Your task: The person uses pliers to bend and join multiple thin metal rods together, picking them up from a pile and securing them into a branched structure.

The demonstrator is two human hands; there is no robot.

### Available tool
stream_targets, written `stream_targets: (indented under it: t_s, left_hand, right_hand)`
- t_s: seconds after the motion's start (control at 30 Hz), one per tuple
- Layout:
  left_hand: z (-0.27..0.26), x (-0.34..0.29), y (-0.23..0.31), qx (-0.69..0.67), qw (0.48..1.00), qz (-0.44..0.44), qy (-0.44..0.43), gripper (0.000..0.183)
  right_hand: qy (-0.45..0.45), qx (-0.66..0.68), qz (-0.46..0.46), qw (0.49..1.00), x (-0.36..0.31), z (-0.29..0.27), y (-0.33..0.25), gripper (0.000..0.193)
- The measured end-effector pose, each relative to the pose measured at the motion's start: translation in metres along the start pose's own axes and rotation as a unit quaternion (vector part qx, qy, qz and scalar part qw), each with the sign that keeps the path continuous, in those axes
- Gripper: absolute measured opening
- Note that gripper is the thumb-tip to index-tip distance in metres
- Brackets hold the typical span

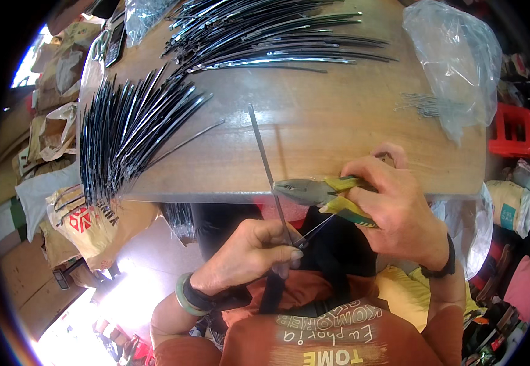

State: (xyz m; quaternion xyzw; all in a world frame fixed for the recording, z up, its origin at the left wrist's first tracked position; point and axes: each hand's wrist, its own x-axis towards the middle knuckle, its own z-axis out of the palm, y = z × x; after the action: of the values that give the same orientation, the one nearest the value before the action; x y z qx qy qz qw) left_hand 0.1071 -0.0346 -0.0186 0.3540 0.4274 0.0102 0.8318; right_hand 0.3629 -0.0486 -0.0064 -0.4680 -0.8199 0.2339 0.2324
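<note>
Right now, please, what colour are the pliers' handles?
The handles are yellow and green, head view.

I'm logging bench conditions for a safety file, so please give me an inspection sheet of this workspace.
Surface: brown tabletop, with a bare stretch in the middle.
Job's things: two spreads of dark thin strips, one at left, one at the far side; green-and-yellow-handled pliers; one held strip.
Clutter: clear plastic bag at right, thin wire-like pieces beside it; dark handheld device at far left.
Grippers: left hand pinches the held strip; right hand grips the pliers. Whether pliers touch strip: cannot tell.
Cables: nothing seen.
Surroundings: red crate at right, printed sack at left.
</note>
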Motion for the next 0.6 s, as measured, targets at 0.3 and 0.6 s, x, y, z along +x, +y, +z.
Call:
stream_targets:
  t_s: [0.3, 0.6]
  left_hand:
    - [-0.011, 0.003, 0.023, 0.073, 0.992, 0.1, -0.036, 0.034]
    - [0.018, 0.02, 0.002, -0.205, 0.978, -0.045, 0.003, 0.01]
  right_hand:
    - [0.013, -0.012, 0.008, 1.0, -0.005, -0.001, -0.017, 0.022]
    - [0.004, 0.002, -0.012, 1.0, -0.003, 0.009, -0.018, 0.023]
